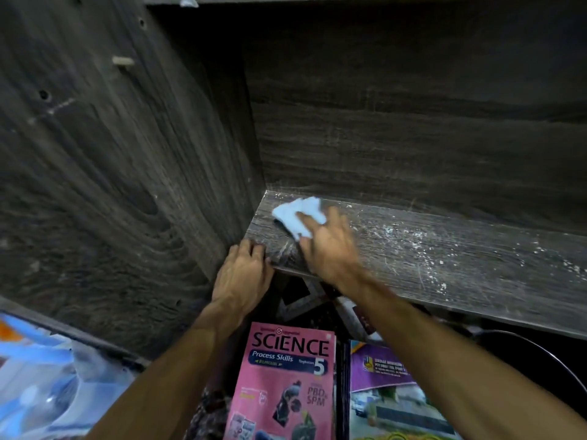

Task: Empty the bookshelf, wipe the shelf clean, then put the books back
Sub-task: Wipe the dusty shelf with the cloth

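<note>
Two hands are at the left end of the shelf [444, 258], and it carries no books. The right hand [330, 246] lies on the board with its fingers flat over a pale blue cloth [297, 214]; it presses the cloth and does not clench it, though the hand is a little blurred. The cloth sticks out from under the fingers toward 11 o'clock, close to the inner corner where the side panel [127, 185] meets the back panel [413, 138].

The left hand [243, 274] is at 8 o'clock from the right one, and its fingers are hooked over the front edge of the shelf, next to the side panel.

The board's long axis runs from 9 o'clock to about 4 o'clock. White dust specks [397, 231] lie at 3 o'clock from the cloth and farther right, so I judge the next stroke must go that way, and the right hand is the nearer one. At 9 and 12 o'clock the panels close the way; toward 3 o'clock the board is open, and at 6 o'clock is the free front edge.

Below this edge, at 6 o'clock, lie a pink Science book [282, 385] and a purple book [390, 395], side by side.
</note>
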`<state>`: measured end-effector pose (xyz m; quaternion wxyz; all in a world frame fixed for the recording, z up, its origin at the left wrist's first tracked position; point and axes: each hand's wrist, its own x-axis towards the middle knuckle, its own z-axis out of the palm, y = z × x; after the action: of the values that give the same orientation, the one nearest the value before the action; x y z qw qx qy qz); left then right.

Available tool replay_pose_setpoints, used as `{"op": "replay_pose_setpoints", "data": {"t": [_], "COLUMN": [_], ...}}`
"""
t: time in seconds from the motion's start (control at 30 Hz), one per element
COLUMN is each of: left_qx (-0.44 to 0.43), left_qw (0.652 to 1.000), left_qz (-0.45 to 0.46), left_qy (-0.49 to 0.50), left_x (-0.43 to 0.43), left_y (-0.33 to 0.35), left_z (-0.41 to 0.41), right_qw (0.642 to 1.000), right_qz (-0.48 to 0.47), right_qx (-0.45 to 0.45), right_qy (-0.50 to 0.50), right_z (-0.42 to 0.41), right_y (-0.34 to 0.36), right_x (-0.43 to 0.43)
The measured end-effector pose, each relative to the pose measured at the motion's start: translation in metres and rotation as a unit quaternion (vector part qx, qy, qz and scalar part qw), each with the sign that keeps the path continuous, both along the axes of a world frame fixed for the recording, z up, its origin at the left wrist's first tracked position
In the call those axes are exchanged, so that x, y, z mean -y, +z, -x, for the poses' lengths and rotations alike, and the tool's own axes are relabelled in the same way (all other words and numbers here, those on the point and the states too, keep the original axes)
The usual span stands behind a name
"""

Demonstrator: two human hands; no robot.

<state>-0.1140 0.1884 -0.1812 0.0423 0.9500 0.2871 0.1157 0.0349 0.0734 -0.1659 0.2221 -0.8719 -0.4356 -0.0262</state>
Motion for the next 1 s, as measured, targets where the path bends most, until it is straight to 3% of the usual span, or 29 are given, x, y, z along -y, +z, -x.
{"op": "replay_pose_setpoints", "data": {"t": [0.07,0.13,0.23,0.33,0.43,0.53,1.0], "left_qx": [-0.007,-0.013,-0.005,-0.003,-0.018,-0.038,-0.071], "left_qw": [1.000,1.000,1.000,1.000,1.000,0.999,0.996], "left_qz": [0.004,0.013,0.010,0.006,0.006,0.030,0.025], "left_qy": [-0.003,-0.009,-0.022,-0.019,-0.016,-0.021,-0.055], "left_x": [-0.002,-0.004,-0.007,-0.005,-0.007,-0.007,-0.031], "left_y": [0.000,0.002,0.002,0.002,0.005,0.007,0.002], "left_z": [0.001,0.002,0.006,0.005,0.001,-0.002,-0.034], "right_qw": [0.996,0.993,0.995,0.996,0.997,0.986,0.977], "right_qz": [0.002,0.017,0.074,0.084,0.029,0.067,0.194], "right_qx": [-0.020,-0.035,0.013,-0.007,-0.012,-0.030,0.078], "right_qy": [0.089,0.107,0.063,-0.028,0.070,0.151,0.047], "right_z": [0.026,0.033,0.006,-0.021,-0.006,0.011,-0.030], "right_y": [-0.007,-0.015,-0.016,0.000,0.015,0.007,0.012], "right_x": [-0.014,-0.023,-0.029,-0.031,-0.048,-0.074,-0.108]}}
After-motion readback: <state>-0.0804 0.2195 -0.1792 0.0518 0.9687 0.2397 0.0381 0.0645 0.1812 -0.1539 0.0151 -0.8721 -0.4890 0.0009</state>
